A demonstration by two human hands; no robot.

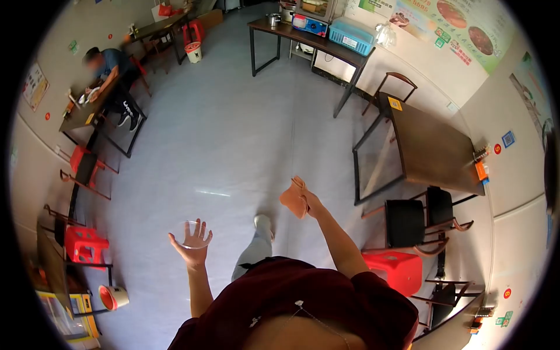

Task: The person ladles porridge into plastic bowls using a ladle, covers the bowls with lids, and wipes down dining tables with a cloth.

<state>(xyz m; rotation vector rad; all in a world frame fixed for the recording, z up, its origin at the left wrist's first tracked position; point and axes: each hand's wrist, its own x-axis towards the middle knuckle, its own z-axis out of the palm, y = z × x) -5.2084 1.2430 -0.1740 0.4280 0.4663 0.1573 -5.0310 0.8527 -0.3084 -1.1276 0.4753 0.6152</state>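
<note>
My left hand (192, 242) is raised at the lower left, palm up and fingers spread, with a clear round lid or shallow dish (195, 226) resting on it. To the right, my right hand (310, 203) is closed on an orange-brown cloth (294, 199), which hangs from the fingers toward the left. Both hands are held out in front of my body, well apart, over the grey floor (192, 146).
A dark table (434, 143) with black chairs (404, 223) and a red stool (396, 269) stands at the right. A blue basket (352, 36) sits on the back table. At the left, a person (111, 67) sits at another table. Near the lower left is a bin (114, 297).
</note>
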